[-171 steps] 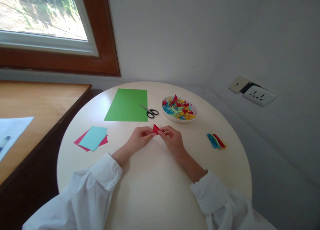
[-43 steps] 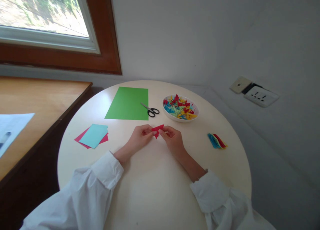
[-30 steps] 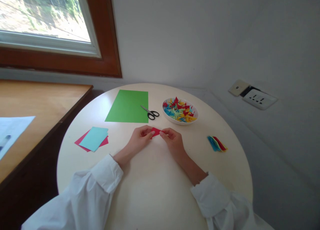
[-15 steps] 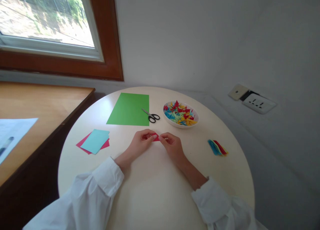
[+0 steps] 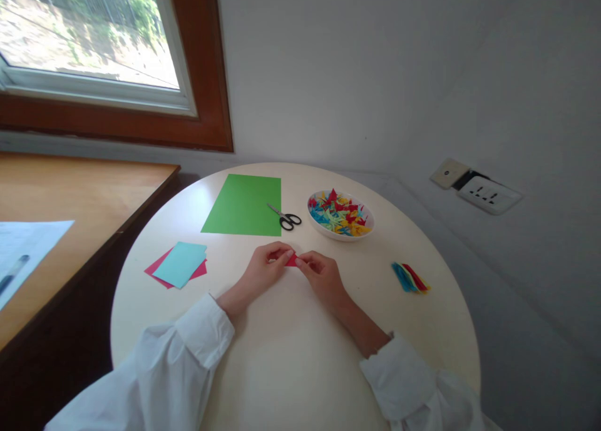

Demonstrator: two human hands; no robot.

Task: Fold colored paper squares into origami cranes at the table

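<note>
A small piece of red paper (image 5: 292, 261) is pinched between both hands over the middle of the table. My left hand (image 5: 267, 263) is closed on its left side, thumb on top. On its right side, my right hand (image 5: 323, 273) grips it between thumb and fingers. The fingers hide most of the paper, so its exact folded shape does not show. Just beyond the hands lie scissors (image 5: 287, 221) with black handles, their blades resting on a green sheet (image 5: 244, 204). A white bowl (image 5: 337, 236) holds many small folded paper shapes in red, blue, yellow and pale green.
Light blue paper squares (image 5: 181, 265) lie over pinkish-red paper (image 5: 161, 269) at the left of the round white table (image 5: 282, 362). Several coloured paper strips (image 5: 410, 278) rest at the right. A wooden desk (image 5: 94, 187) with a printed sheet and pen stands beyond the left edge.
The hands keep hold of the red paper, with the right fingers shifted slightly to the left and down along it. The whole view has moved a little.
</note>
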